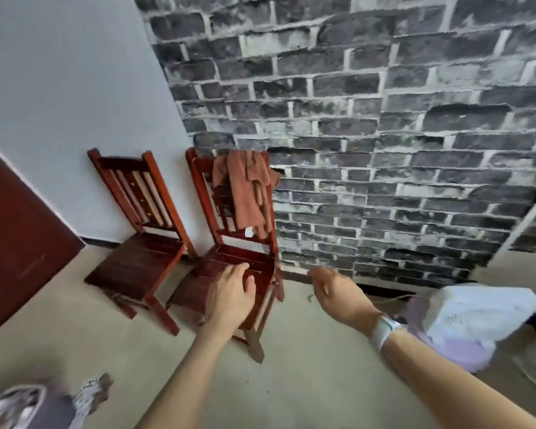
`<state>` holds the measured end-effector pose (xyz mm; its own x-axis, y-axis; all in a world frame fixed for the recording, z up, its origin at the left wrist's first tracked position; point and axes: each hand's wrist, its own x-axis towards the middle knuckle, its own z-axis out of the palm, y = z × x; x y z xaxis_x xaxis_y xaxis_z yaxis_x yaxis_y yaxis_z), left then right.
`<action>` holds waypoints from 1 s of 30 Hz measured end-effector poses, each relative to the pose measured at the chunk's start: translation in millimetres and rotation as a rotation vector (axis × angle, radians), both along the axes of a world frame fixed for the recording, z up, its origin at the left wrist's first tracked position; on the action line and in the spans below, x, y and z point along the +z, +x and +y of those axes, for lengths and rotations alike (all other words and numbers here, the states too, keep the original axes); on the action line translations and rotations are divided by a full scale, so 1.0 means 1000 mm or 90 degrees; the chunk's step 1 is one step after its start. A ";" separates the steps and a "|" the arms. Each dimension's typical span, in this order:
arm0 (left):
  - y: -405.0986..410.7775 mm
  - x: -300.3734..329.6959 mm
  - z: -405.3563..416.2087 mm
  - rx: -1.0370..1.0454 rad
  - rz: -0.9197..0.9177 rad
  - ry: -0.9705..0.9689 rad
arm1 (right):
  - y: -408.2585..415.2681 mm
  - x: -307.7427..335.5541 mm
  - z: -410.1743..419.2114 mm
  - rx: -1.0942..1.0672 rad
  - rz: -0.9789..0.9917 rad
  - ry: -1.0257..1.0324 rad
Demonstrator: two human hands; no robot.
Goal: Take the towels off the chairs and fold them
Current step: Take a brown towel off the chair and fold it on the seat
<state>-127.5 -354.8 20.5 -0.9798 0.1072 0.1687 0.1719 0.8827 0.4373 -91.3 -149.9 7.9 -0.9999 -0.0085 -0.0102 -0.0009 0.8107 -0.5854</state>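
A rust-brown towel (247,193) hangs bunched over the top rail of the right wooden chair (226,267), its end reaching down towards the seat. The left wooden chair (136,212) beside it carries no towel. My left hand (229,295) is stretched out in front of the right chair's seat, fingers relaxed and holding nothing. My right hand (338,292), with a pale band on its wrist, reaches forward to the right of that chair, fingers loose and empty. Both hands are well below the towel.
Both chairs stand against the wall, where a white wall (59,88) meets a grey brick-pattern wall (384,134). A dark red door (16,243) is at the left. White and lilac cloth (471,320) lies on the floor at the right. My patterned trouser leg and foot (90,394) show at the bottom left.
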 end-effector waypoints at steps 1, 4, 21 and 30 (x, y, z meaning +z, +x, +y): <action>-0.008 -0.001 -0.018 0.025 -0.006 0.004 | -0.015 0.001 -0.017 0.029 0.001 0.003; -0.040 -0.005 -0.062 0.085 -0.025 0.006 | -0.065 0.000 -0.059 0.087 -0.012 0.026; -0.397 0.042 -0.125 -0.031 0.014 -0.014 | -0.427 0.020 -0.128 -0.020 0.052 0.033; -0.529 0.016 -0.093 -0.180 -0.002 -0.002 | -0.514 0.016 -0.118 -0.157 0.059 0.112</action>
